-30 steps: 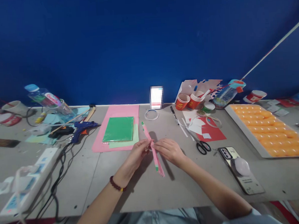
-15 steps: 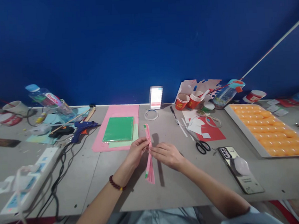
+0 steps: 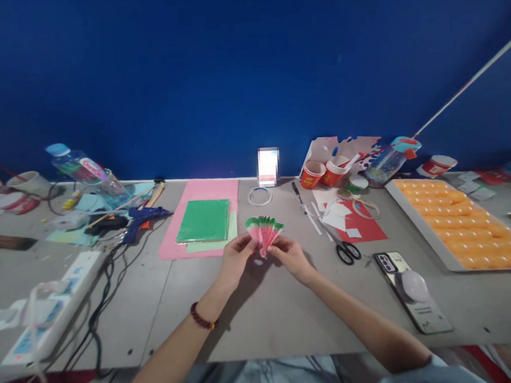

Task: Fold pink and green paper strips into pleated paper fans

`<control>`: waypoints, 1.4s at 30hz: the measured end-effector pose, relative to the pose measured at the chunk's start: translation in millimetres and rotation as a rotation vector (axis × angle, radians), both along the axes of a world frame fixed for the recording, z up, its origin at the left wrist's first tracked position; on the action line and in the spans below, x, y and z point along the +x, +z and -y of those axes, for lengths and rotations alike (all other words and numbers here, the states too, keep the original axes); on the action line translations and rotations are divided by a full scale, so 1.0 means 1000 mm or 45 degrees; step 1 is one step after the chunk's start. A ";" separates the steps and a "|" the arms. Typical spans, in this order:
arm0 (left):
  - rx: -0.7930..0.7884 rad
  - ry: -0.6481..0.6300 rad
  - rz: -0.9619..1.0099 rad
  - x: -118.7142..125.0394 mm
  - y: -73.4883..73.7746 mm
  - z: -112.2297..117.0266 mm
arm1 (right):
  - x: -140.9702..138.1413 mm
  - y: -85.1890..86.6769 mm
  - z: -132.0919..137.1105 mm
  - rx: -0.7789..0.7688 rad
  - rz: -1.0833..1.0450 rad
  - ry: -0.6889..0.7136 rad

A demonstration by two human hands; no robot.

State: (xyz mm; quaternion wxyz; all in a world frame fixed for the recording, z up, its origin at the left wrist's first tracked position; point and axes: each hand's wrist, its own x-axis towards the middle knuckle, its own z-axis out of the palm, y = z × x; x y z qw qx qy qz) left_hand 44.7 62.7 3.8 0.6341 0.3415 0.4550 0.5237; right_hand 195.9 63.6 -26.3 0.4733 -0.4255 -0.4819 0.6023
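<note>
A pleated paper fan [image 3: 264, 232], pink with a green outer edge, is spread in a wedge above the middle of the table. My left hand [image 3: 240, 256] is closed on its lower left side, thumb and fingers pinching the folds. On the lower right, my right hand [image 3: 290, 256] pinches the paper in the same way. The fan's narrow end points toward me, between my fingertips. Just to the left lies a green paper pack [image 3: 203, 220] on a pink sheet [image 3: 169, 246]. A coil of white wire [image 3: 260, 196] lies beyond the fan.
On the right are black-handled scissors [image 3: 348, 253], a phone [image 3: 415, 297], red paper cups [image 3: 313, 175] and a tray of orange balls [image 3: 458, 221]. A blue glue gun [image 3: 141, 220], cables and a power strip [image 3: 51, 308] occupy the left.
The pleated paper was a narrow upright strip held at its middle; now it is folded and fanned out, its green edge away from me. My hands have moved apart to its two sides.
</note>
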 end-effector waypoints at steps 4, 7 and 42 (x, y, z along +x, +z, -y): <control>-0.051 -0.113 0.047 -0.004 -0.003 -0.002 | 0.001 0.006 0.002 -0.132 -0.135 0.131; -0.099 -0.250 0.081 -0.004 -0.002 -0.003 | 0.001 0.011 0.005 -0.198 -0.200 0.235; -0.133 -0.189 -0.117 -0.010 -0.009 -0.005 | 0.001 0.007 0.009 -0.575 -0.461 0.602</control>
